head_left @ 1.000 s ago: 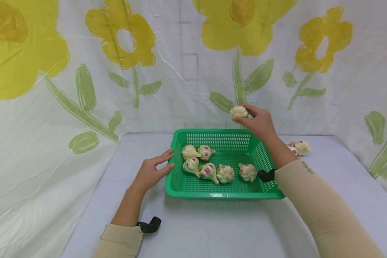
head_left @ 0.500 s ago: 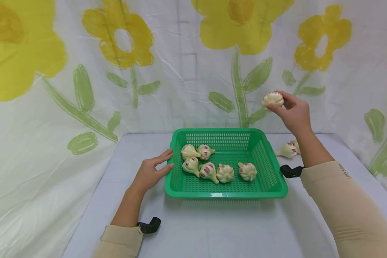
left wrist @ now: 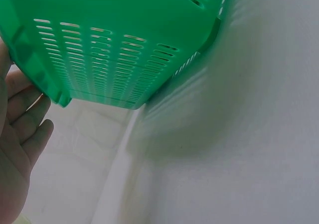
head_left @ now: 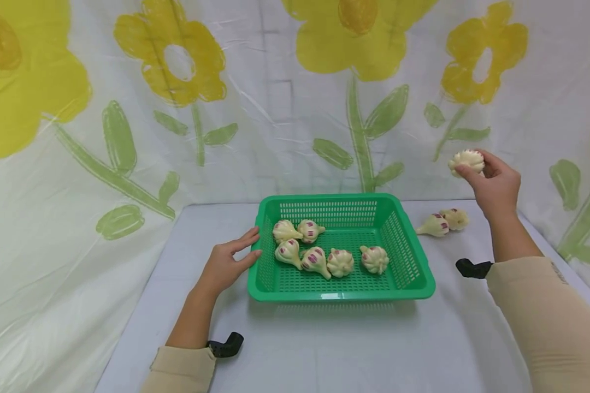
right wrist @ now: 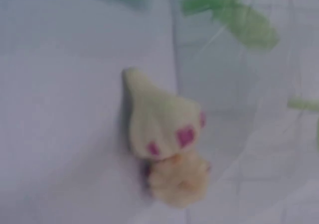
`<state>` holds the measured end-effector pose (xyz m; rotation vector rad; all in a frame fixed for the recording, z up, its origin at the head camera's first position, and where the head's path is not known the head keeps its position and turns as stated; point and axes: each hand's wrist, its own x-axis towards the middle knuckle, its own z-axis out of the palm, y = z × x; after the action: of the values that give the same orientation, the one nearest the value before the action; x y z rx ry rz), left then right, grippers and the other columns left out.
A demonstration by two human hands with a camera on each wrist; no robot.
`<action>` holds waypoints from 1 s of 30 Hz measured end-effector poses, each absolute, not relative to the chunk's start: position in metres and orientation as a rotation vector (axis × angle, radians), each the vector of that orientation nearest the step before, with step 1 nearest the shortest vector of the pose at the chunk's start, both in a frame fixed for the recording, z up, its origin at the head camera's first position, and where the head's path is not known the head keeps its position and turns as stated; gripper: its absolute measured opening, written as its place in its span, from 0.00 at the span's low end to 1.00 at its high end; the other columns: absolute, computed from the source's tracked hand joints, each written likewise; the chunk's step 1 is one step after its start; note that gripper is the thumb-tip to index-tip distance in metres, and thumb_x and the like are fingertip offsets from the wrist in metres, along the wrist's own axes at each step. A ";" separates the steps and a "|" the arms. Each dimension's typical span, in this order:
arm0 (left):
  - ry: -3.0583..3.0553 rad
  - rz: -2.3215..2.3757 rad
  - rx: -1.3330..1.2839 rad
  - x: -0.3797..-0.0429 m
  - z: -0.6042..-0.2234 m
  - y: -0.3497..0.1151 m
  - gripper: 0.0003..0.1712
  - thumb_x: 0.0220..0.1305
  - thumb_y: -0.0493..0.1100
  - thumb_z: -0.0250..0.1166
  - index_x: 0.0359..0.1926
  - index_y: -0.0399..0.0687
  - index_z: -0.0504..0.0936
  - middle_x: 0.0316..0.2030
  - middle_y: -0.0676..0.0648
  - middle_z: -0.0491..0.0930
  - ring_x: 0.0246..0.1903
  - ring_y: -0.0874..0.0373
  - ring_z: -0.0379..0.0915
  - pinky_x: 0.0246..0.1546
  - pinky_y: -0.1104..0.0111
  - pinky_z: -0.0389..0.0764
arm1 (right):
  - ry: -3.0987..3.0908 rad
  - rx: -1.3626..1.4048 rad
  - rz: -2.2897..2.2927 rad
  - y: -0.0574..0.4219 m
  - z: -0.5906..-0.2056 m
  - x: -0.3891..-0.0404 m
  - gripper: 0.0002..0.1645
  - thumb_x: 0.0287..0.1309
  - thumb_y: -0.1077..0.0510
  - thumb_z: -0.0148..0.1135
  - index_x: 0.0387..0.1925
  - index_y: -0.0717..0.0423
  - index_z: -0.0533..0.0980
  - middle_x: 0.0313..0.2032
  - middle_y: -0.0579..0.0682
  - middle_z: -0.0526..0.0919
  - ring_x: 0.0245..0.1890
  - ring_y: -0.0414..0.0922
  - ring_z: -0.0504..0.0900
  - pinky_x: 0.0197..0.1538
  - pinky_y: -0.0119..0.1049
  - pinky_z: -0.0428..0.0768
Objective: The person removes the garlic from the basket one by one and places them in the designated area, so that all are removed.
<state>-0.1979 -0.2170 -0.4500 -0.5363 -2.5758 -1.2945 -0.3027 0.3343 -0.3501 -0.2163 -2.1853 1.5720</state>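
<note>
Flower-painted sheeting (head_left: 275,158) hangs behind the tabletop (head_left: 295,349). On my feed a garlic bulb (head_left: 466,162) is up in the air, pinched by the right hand (head_left: 499,185). Below that hand lie two loose bulbs (head_left: 435,225), touching each other. Between both hands sits a green basket (head_left: 373,295) with six bulbs (head_left: 341,263) inside; the left hand (head_left: 228,263) lies straight-fingered against its rim. I'd favour a light, secure pinch, well clear of the loose pair, the left hand steadying without shoving.
</note>
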 end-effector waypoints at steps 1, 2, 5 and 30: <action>-2.574 -1.292 -0.537 -0.198 -0.450 -0.217 0.26 0.65 0.49 0.67 0.62 0.44 0.78 0.66 0.53 0.72 0.66 0.55 0.69 0.64 0.53 0.72 | -2.176 -0.249 1.575 0.339 -0.354 -0.303 0.36 0.54 0.49 0.73 0.65 0.43 0.74 0.60 0.37 0.79 0.65 0.32 0.71 0.56 0.14 0.70; -2.573 -1.292 -0.537 -0.198 -0.450 -0.218 0.26 0.65 0.49 0.67 0.62 0.44 0.78 0.66 0.54 0.72 0.66 0.55 0.69 0.64 0.53 0.72 | -2.172 -0.289 1.580 0.344 -0.358 -0.303 0.37 0.54 0.48 0.73 0.66 0.43 0.73 0.61 0.37 0.78 0.66 0.32 0.70 0.57 0.14 0.70; -2.570 -1.297 -0.537 -0.198 -0.451 -0.218 0.26 0.65 0.49 0.67 0.62 0.45 0.78 0.66 0.54 0.72 0.66 0.55 0.69 0.64 0.54 0.72 | -2.162 -0.430 1.589 0.356 -0.371 -0.302 0.39 0.53 0.46 0.72 0.67 0.41 0.71 0.64 0.37 0.75 0.66 0.30 0.68 0.59 0.15 0.69; -2.566 -1.316 -0.528 -0.198 -0.451 -0.217 0.26 0.65 0.48 0.67 0.62 0.46 0.78 0.66 0.55 0.72 0.66 0.56 0.69 0.64 0.55 0.71 | -2.051 -0.924 1.883 0.420 -0.454 -0.280 0.57 0.43 0.39 0.77 0.73 0.49 0.63 0.45 0.29 0.75 0.48 0.27 0.71 0.38 0.11 0.73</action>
<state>-0.1975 -0.2169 -0.4509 -0.5284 -2.5660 -1.3158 -0.2800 0.4203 -0.4537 -0.9241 -2.0514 1.8830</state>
